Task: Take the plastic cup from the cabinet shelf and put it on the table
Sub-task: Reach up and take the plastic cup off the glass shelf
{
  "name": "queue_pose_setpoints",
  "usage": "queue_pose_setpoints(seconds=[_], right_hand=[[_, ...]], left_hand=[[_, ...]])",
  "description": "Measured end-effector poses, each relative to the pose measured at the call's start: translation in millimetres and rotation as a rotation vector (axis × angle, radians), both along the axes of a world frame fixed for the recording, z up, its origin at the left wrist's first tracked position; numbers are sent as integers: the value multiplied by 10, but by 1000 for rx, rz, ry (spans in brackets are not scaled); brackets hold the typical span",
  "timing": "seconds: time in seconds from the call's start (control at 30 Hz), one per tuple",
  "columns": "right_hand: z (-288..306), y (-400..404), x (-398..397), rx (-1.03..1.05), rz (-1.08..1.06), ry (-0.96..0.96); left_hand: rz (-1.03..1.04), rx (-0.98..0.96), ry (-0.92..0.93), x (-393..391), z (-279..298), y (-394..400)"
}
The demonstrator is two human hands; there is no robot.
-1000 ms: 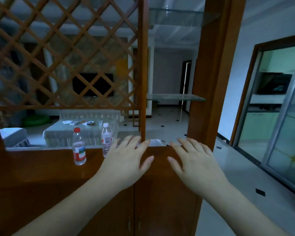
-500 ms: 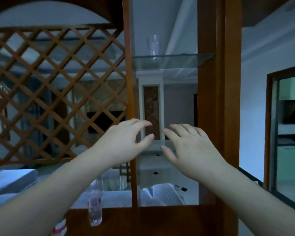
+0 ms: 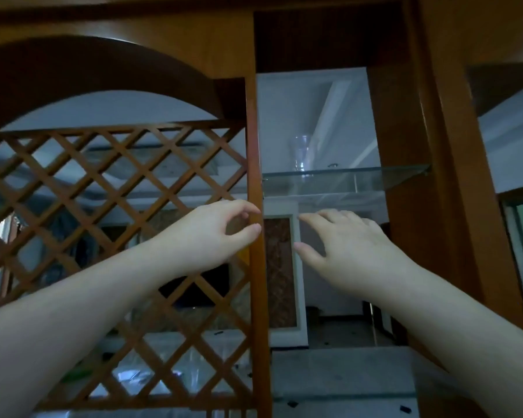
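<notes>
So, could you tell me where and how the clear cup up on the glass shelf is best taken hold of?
Probably around its narrower lower body, just above the base. The cup stands upright near the left end of the glass shelf, open to the front, so come from below and in front with the right hand, which is nearer. Both hands are empty and below the shelf.

The clear, see-through plastic cup [image 3: 302, 155] stands on a transparent glass shelf [image 3: 344, 179] with a smooth, faintly greenish edge. Around them, the reddish-brown wooden cabinet frame [image 3: 405, 176] looks smooth and lightly glossy, and the brown criss-cross wooden lattice panel [image 3: 118, 206] shares that varnished finish.
</notes>
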State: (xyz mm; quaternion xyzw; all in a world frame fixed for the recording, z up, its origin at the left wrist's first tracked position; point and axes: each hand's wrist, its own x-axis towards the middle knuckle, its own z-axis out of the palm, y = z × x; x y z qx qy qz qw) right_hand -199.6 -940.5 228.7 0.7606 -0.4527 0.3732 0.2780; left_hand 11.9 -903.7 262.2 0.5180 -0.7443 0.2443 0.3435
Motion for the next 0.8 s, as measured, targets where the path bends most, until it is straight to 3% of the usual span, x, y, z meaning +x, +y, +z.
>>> queue_pose_setpoints(seconds=[0.47,0.8], right_hand=[[915,-459,-49,-236,69,-170],[1262,-1107,-556,-120,144,-272]], left_hand=[[-228,-283,110,-162,839,-540],[-248,-156,348,-867,1354,-1133]])
